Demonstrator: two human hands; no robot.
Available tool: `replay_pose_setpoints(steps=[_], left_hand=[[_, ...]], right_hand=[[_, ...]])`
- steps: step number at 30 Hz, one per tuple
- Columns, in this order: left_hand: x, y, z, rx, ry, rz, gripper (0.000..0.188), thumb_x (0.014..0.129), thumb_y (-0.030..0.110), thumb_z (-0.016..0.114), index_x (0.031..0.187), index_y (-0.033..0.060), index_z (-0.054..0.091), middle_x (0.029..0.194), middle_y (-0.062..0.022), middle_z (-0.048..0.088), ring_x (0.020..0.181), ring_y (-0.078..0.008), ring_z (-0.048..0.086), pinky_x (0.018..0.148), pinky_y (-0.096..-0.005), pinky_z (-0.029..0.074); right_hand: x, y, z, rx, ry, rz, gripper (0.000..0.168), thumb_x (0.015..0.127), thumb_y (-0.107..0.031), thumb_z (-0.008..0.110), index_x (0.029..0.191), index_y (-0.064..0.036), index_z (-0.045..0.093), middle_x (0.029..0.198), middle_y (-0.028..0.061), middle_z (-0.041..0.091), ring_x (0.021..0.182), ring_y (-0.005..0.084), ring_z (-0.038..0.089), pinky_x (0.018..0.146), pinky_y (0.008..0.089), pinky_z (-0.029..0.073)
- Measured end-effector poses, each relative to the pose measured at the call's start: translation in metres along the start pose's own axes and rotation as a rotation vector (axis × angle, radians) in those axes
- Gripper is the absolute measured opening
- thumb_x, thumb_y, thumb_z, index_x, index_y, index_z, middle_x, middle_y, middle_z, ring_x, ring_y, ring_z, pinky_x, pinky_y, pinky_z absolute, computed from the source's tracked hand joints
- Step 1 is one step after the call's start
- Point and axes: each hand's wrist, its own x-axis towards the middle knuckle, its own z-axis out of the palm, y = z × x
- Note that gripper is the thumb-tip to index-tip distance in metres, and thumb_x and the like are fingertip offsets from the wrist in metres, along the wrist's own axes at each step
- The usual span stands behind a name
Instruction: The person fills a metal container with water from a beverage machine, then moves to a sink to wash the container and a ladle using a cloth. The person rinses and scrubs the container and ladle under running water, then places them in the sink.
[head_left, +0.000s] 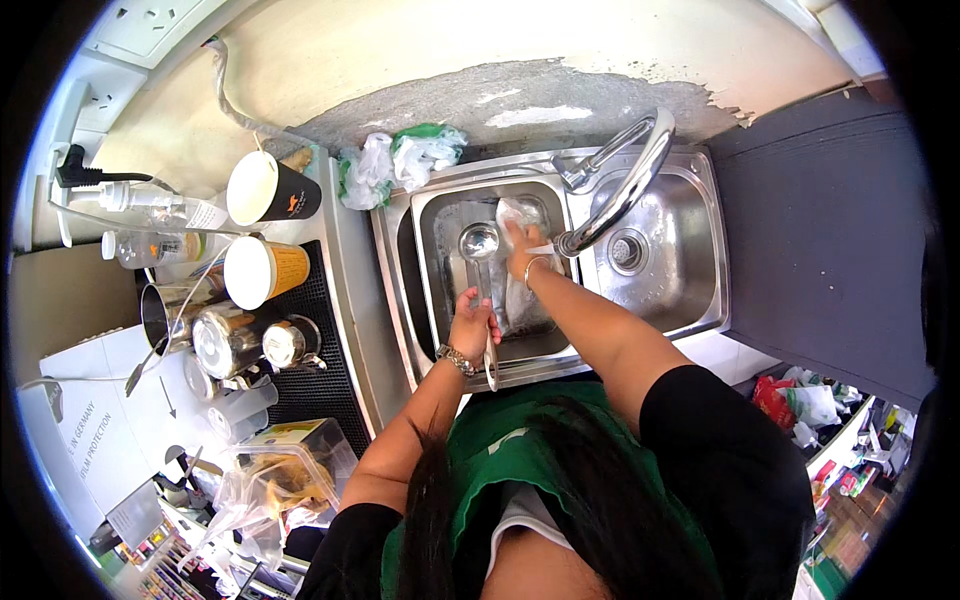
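Observation:
My left hand (472, 328), with a metal watch at the wrist, grips the handle of a metal ladle (478, 241) over the left sink basin (422, 225). The ladle's round bowl points away from me. Beside it, to the right, my right hand (527, 251) holds a pale wet cloth (519, 300) that hangs down into the basin. Water runs from the chrome faucet (651, 180) near my right hand. How deep the water in the basin stands, I cannot tell.
The right basin (667, 285) has a round drain. Crumpled plastic bags (405, 161) lie behind the sink. To the left stand a black paper cup (296, 193), a yellow paper cup (285, 268) and metal pitchers (225, 341) by a black mat (326, 322). A dark panel (817, 240) borders the right side.

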Motion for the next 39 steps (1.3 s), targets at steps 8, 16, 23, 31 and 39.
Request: replay_pose_setpoints(steps=[8,16,23,31,39], left_hand=[[0.007,-0.01,-0.001,-0.022,0.023,-0.059,0.039,0.091,0.016,0.043,0.127,0.0119,0.027,0.064,-0.0005,0.043,0.043,-0.0119,0.039,0.037,-0.0251,0.034],[-0.007,0.016,0.022,-0.372,-0.148,-0.27,0.012,0.091,0.015,0.039,0.099,0.0194,0.046,0.057,0.0046,0.032,0.042,-0.0058,0.026,0.035,-0.0185,0.019],[-0.003,0.02,0.028,-0.342,-0.089,-0.284,0.01,0.09,0.013,0.04,0.095,0.0192,0.045,0.055,0.0049,0.032,0.042,-0.0058,0.026,0.034,-0.0182,0.018],[0.004,0.009,0.023,-0.247,-0.037,-0.314,0.023,0.089,0.01,0.037,0.109,0.0183,0.043,0.055,0.0033,0.033,0.041,-0.0072,0.029,0.034,-0.0198,0.02],[0.005,-0.006,0.016,0.055,0.033,-0.17,0.037,0.088,0.01,0.039,0.124,0.0179,0.042,0.055,0.0042,0.035,0.038,-0.007,0.03,0.032,-0.0216,0.023]], right_hand=[[-0.007,0.006,0.002,0.949,0.306,0.227,0.033,0.071,0.001,0.047,0.102,-0.003,0.055,0.09,0.0093,0.06,0.084,0.0187,0.057,0.078,0.0276,0.044],[-0.04,-0.025,-0.033,0.382,0.184,-0.646,0.029,0.07,0.0,0.055,0.098,-0.008,0.058,0.102,0.0131,0.053,0.092,0.0316,0.053,0.079,0.0328,0.045],[-0.038,-0.035,-0.025,0.58,0.211,-0.052,0.022,0.072,-0.009,0.055,0.095,-0.009,0.056,0.093,0.016,0.058,0.085,0.0314,0.057,0.071,0.0363,0.046],[-0.024,-0.011,-0.025,0.485,0.166,-0.223,0.024,0.075,-0.019,0.058,0.096,-0.007,0.055,0.087,0.0163,0.061,0.079,0.029,0.06,0.074,0.0343,0.046],[-0.025,-0.001,-0.051,0.789,0.165,-0.124,0.024,0.074,-0.01,0.059,0.098,-0.006,0.057,0.082,0.0134,0.062,0.077,0.0242,0.061,0.071,0.033,0.046]])
